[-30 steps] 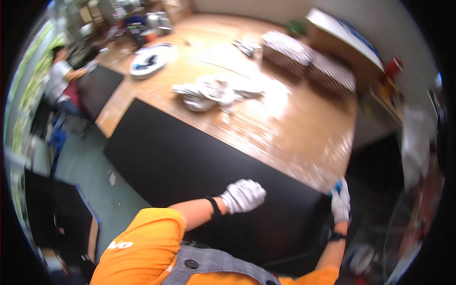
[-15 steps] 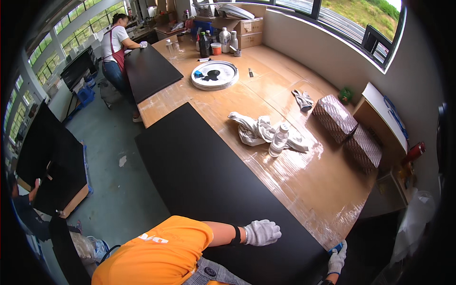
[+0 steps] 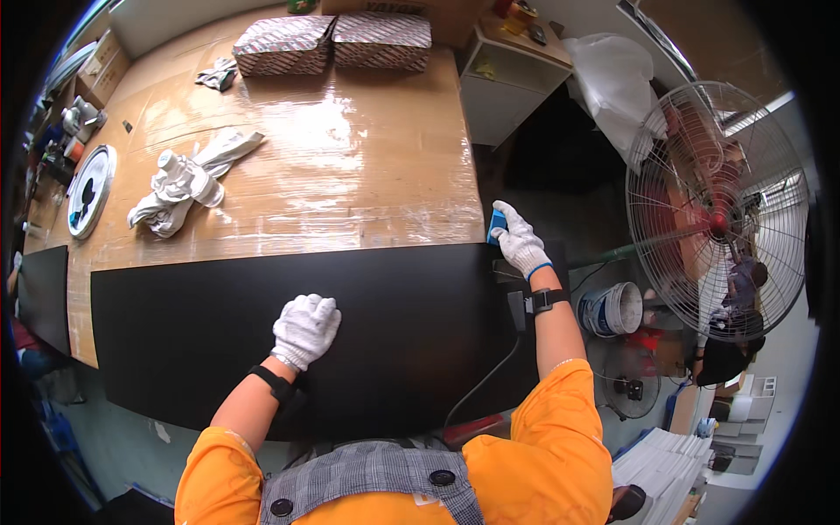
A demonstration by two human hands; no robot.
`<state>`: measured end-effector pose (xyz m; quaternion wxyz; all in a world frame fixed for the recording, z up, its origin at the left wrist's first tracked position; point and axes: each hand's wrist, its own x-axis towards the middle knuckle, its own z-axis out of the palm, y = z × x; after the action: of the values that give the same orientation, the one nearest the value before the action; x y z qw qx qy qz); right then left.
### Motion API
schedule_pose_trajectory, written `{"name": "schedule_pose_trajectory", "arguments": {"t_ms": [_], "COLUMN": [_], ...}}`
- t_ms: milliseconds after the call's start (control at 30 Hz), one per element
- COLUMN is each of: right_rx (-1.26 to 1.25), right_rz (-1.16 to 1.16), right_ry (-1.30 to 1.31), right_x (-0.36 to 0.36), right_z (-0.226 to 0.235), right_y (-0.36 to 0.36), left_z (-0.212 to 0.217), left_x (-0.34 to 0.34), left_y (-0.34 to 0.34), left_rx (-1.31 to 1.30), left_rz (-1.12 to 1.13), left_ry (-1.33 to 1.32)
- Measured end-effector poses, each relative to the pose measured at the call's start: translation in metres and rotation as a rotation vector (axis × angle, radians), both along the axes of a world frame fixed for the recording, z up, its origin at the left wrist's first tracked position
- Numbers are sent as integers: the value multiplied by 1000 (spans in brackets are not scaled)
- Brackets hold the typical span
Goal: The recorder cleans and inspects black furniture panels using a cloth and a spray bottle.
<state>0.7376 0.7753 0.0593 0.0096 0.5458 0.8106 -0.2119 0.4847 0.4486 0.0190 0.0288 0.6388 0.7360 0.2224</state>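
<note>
Head view: the left hand (image 3: 305,328), gloved, fingers curled loosely and holding nothing, presses flat on the black panel (image 3: 175,341) lying along the table (image 3: 350,157) edge, steadying it. The right hand (image 3: 520,242) grips a blue tool (image 3: 497,222) at the panel's far corner.

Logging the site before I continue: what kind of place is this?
Most likely a workshop or small factory floor: a long plastic-wrapped workbench carrying a large black panel, an industrial pedestal fan, wiping rags, and stacked white sheets on the floor.
</note>
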Motion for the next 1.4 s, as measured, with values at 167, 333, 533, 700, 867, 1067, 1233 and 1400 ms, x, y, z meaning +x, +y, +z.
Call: {"name": "schedule_pose_trajectory", "arguments": {"t_ms": [167, 333, 533, 700, 867, 1067, 1233, 1400], "right_rx": [111, 54, -28, 63, 14, 93, -42, -7], "right_rz": [-8, 126, 201, -5, 27, -115, -197, -281], "right_ry": [14, 139, 124, 82, 142, 132, 238, 353], "right_x": [68, 60, 65, 141, 142, 164, 172, 176], "right_z": [4, -5, 2, -6, -4, -19, -31, -33], "right_y": [41, 37, 48, 102, 103, 119, 110, 112], "left_z": [-3, 6, -2, 4, 1, -3, -2, -1], "left_x": [10, 78, 154, 158, 159, 159, 159, 158], "left_y": [1, 51, 114, 119, 121, 120, 121, 121], "left_rx": [-20, -56, -115, -92, -45, -41, -50, -58], "left_rz": [57, 18, -86, -111, -97, -86, -88, -92], "left_ry": [100, 102, 74, 32, 45, 84, 76, 72]}}
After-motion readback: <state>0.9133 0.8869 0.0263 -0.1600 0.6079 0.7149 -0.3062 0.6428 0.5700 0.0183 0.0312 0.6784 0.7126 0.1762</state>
